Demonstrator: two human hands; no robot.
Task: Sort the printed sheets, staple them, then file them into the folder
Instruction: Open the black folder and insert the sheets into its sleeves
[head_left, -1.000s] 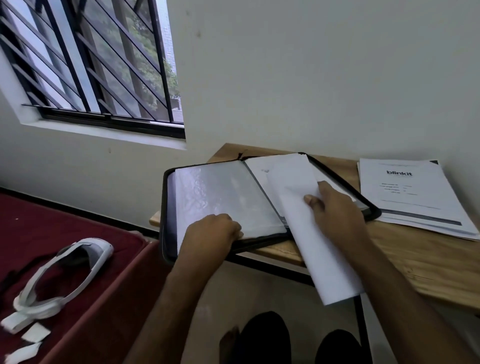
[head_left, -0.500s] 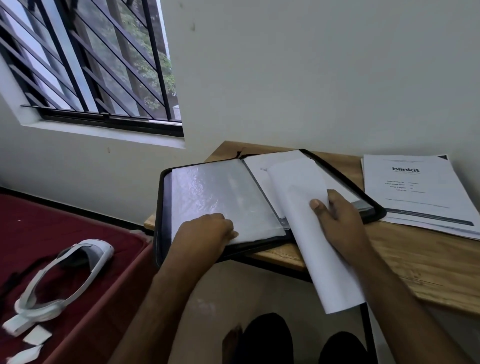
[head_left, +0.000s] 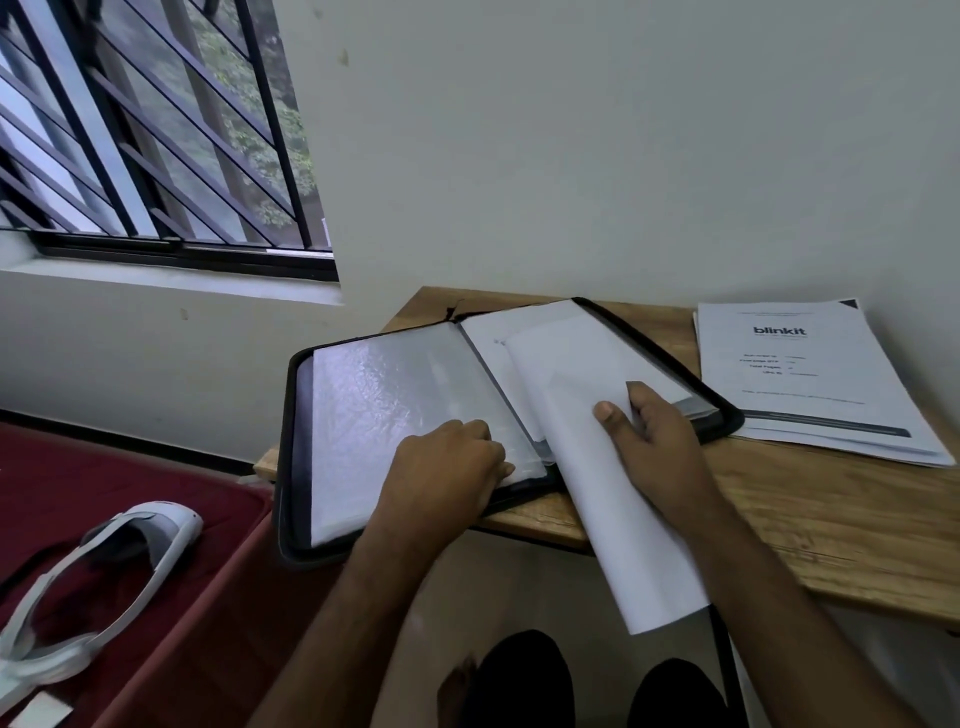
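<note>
Pinning the clear sleeve (head_left: 410, 410) flat with my curled left hand (head_left: 447, 467), I pinch the stapled sheets (head_left: 613, 467) in my right hand (head_left: 654, 447), angled over the open folder (head_left: 291, 467) for filing.

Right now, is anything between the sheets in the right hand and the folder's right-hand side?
Nothing visible. The right hand grips the white sheets, whose top already lies over the open folder. The left hand rests on the left sleeve page, clear of them.
</note>
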